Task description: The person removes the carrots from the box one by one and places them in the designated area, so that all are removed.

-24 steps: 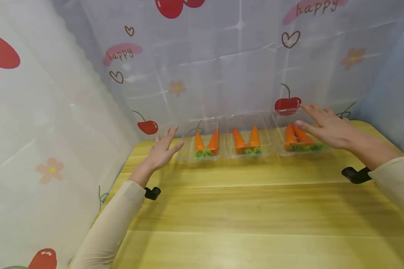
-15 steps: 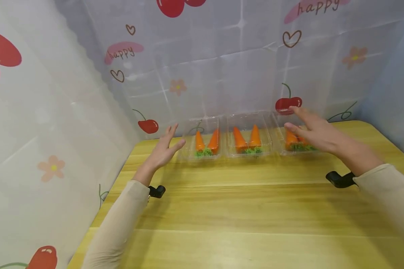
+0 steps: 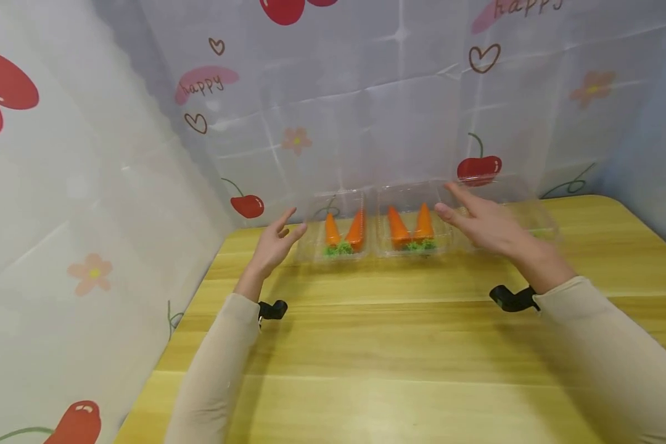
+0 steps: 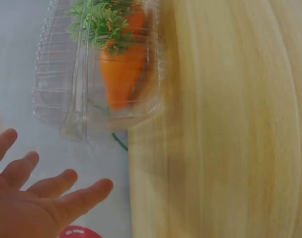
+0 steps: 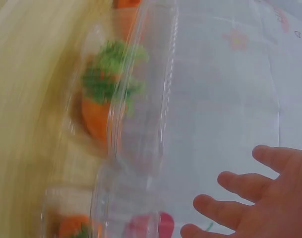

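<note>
Three clear plastic boxes with raised lids stand in a row at the table's back. Carrots with green tops lie in the left box point(image 3: 311, 250) and the middle box point(image 3: 443, 237); one left carrot point(image 3: 355, 231) leans outward. My left hand point(image 3: 273, 248), fingers extended and holding nothing, is just left of the left box. My right hand point(image 3: 488, 227) is spread in front of the right box point(image 3: 535, 213), hiding most of its contents, its fingertips toward the middle box. In the right wrist view a carrot point(image 5: 96, 119) shows blurred through the plastic.
The wooden table point(image 3: 355, 345) stretches in front of the boxes. A printed curtain point(image 3: 366, 135) with cherries and hearts hangs close behind them, and more sheeting point(image 3: 116, 203) runs along the left side. Black wrist mounts point(image 3: 513, 298) jut inward from both sleeves.
My right hand has swept left across the right box, covering the carrots that were visible there. The left hand has shifted slightly right. The boxes keep their places.
</note>
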`<action>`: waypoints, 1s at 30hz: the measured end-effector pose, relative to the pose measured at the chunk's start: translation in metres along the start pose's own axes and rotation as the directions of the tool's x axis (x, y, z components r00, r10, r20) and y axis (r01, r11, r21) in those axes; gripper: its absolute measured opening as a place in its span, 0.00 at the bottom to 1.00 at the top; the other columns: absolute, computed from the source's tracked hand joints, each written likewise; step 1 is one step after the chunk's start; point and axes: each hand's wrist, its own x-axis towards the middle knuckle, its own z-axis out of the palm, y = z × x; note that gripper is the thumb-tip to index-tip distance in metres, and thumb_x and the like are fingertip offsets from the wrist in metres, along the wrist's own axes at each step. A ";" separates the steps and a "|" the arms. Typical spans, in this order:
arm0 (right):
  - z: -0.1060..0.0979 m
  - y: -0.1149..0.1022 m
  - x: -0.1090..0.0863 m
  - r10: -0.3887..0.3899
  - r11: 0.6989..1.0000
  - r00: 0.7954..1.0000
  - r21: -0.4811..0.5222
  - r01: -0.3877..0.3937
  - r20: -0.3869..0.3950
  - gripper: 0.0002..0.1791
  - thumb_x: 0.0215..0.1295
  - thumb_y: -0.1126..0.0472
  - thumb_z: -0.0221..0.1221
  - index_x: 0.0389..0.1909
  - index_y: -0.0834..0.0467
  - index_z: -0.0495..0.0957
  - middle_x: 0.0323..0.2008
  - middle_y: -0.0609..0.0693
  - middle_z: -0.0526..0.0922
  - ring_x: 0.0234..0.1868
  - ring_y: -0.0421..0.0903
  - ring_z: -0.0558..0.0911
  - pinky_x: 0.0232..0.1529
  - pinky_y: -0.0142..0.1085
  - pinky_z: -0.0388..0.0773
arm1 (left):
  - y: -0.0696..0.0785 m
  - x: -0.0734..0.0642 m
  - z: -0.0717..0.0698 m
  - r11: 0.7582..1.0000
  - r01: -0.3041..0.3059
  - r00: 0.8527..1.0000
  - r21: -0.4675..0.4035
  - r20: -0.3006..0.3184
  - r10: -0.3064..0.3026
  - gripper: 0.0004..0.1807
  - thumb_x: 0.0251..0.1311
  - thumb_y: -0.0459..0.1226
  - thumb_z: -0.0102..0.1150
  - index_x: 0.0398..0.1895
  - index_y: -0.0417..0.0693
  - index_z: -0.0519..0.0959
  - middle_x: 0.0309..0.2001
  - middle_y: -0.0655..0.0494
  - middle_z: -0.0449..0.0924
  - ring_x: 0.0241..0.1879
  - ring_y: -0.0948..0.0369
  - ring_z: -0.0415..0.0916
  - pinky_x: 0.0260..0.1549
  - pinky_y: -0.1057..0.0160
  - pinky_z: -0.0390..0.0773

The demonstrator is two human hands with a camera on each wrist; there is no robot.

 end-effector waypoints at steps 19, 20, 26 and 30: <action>0.066 -0.042 0.025 -0.033 0.989 0.997 0.145 0.043 -0.066 0.46 0.73 0.25 0.45 0.82 0.48 0.54 0.76 0.58 0.67 0.71 0.62 0.72 0.67 0.65 0.71 | -0.021 0.009 0.019 0.942 0.061 0.996 -0.331 -0.044 -0.079 0.32 0.71 0.47 0.64 0.77 0.61 0.69 0.82 0.54 0.56 0.73 0.46 0.68 0.65 0.39 0.76; 0.069 -0.044 0.026 -0.033 0.987 0.997 0.157 0.043 -0.066 0.46 0.73 0.26 0.45 0.82 0.48 0.55 0.75 0.58 0.68 0.70 0.62 0.73 0.66 0.64 0.72 | -0.022 0.010 0.019 0.940 0.061 0.995 -0.337 -0.049 -0.082 0.32 0.71 0.46 0.64 0.77 0.60 0.69 0.81 0.54 0.57 0.73 0.47 0.68 0.65 0.40 0.76; 0.086 -0.056 0.032 -0.035 0.971 0.997 0.235 0.049 -0.064 0.42 0.74 0.31 0.51 0.79 0.50 0.61 0.69 0.58 0.76 0.66 0.61 0.77 0.65 0.60 0.76 | -0.025 0.011 0.020 0.921 0.084 0.993 -0.381 -0.048 -0.110 0.29 0.72 0.44 0.62 0.75 0.56 0.71 0.80 0.54 0.60 0.73 0.49 0.68 0.65 0.43 0.76; 0.096 -0.062 0.033 -0.030 0.967 0.998 0.251 0.043 -0.054 0.40 0.73 0.31 0.53 0.77 0.51 0.66 0.66 0.56 0.79 0.65 0.60 0.79 0.64 0.59 0.77 | -0.025 0.011 0.021 0.916 0.106 0.991 -0.388 -0.036 -0.130 0.28 0.74 0.43 0.60 0.75 0.56 0.72 0.80 0.54 0.60 0.73 0.49 0.68 0.66 0.44 0.76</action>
